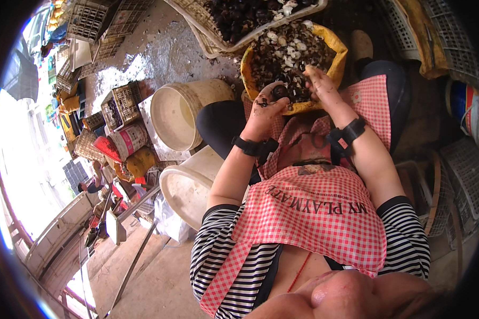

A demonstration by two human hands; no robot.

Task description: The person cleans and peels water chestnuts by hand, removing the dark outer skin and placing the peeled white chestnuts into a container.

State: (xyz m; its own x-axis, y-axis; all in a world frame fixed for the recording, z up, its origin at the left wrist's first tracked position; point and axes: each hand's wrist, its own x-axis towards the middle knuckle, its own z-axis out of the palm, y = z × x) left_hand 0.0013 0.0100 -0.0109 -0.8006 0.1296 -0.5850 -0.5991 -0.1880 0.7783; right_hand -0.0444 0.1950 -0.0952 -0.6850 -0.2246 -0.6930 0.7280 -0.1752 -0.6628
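Observation:
Resting in the fingers of my left hand [266,104] is a dark, round corm that looks like a water chestnut [280,92]. My right hand [322,84] is just to its right with curled fingers; whether a small tool is in them is too unclear to tell. Both hands are over a yellow woven sack [338,50] with a rolled rim, full of brown peelings [263,65]. Several whitish peeled pieces [293,50] lie on the peelings. Beyond the sack, a pale plastic crate [223,48] holds many dark unpeeled corms [239,20] and some white ones.
White plastic buckets [174,117] stand close by my left knee and left arm [223,183]. Stacked crates [89,20] line the far left, beside wet floor [163,44]. More crates [468,175] and a wire basket [439,195] are on my right. Other people [89,187] are in the left background.

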